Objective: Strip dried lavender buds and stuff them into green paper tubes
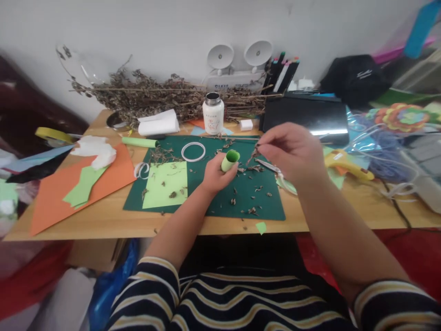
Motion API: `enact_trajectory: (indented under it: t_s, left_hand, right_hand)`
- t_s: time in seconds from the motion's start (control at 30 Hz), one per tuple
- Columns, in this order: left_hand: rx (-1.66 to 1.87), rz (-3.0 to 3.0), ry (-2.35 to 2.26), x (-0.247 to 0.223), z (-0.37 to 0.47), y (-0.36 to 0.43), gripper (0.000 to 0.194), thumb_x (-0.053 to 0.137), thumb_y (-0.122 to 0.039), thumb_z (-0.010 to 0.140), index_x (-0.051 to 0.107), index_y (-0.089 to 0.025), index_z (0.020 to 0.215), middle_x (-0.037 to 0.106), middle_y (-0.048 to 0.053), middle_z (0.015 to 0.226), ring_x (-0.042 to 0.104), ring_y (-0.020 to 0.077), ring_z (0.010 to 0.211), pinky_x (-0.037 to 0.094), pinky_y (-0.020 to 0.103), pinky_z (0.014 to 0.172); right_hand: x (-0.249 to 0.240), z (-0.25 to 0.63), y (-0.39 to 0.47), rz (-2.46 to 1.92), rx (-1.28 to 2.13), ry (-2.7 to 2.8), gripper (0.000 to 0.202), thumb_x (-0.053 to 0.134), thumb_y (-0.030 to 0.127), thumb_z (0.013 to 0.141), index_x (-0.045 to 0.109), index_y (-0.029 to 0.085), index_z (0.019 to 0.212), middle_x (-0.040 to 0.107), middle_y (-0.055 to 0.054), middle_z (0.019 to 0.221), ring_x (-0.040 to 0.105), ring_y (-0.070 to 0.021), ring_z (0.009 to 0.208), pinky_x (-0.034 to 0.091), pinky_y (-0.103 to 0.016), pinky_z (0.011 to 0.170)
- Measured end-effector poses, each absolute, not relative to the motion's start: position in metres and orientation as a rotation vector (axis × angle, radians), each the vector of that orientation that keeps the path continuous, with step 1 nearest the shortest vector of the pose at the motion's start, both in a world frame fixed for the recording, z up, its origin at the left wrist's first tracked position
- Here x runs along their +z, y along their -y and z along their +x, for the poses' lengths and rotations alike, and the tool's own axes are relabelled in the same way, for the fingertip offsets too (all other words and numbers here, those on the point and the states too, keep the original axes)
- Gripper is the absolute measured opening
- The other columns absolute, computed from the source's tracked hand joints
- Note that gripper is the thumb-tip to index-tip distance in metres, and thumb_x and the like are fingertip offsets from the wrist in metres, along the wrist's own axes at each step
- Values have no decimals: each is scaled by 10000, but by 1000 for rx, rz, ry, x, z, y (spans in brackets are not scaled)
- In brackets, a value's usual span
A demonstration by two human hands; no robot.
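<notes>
My left hand (217, 175) is wrapped round a rolled green paper tube (230, 159), its open end facing up toward me. To the right and a little higher, my right hand (292, 149) pinches a dried plant sprig (255, 151) between thumb and fingertips, apart from the tube. Below both hands lies a dark green cutting mat (220, 209) scattered with dry leaf crumbs. On the mat's left side rests a light green paper sheet (165, 186) with crumbs on it. Scissors (268, 166) lie partly hidden beside my right hand.
Dried branches (155, 94) are heaped along the wall behind an open white bottle (213, 115). A white tape ring (193, 151) lies on the mat. Orange paper (51, 200) is at the left, a yellow glue gun (347, 165) at the right, with a black box (305, 117) behind.
</notes>
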State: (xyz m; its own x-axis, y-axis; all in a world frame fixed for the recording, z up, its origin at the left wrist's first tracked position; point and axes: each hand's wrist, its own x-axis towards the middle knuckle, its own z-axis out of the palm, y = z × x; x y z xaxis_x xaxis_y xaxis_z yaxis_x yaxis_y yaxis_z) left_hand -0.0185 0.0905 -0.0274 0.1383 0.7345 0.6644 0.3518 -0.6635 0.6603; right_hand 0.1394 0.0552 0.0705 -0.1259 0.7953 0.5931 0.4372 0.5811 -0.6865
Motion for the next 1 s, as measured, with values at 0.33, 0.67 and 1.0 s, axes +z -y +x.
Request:
enact_trajectory:
  t_s: [0.33,0.67,1.0]
  left_hand:
    - [1738,2106,-1034,-23,-36,-102,102,545,-282,734,538,-185,765,578,-12,645,509,94,551,388,215,504]
    - [1708,2016,-1134,-27,-23,-95,121,558,-295,727,520,-182,746,560,-23,629,487,86,548,391,213,519]
    - [1647,1950,-1134,-26,-22,-94,129,550,-260,695,460,-179,651,479,-32,570,410,80,523,354,211,486]
  right_hand:
    - [101,108,-67,-873,94,2272,155,459,189,825,606,193,778,631,-1,771,551,-105,719,419,-238,640]
    - [103,108,-73,-834,-82,2224,214,417,219,855,620,210,788,644,-16,800,571,-133,777,447,-275,699]
    - [114,107,-77,-753,-122,2603,211,409,227,828,580,183,711,580,-29,707,492,-138,697,368,-274,640]
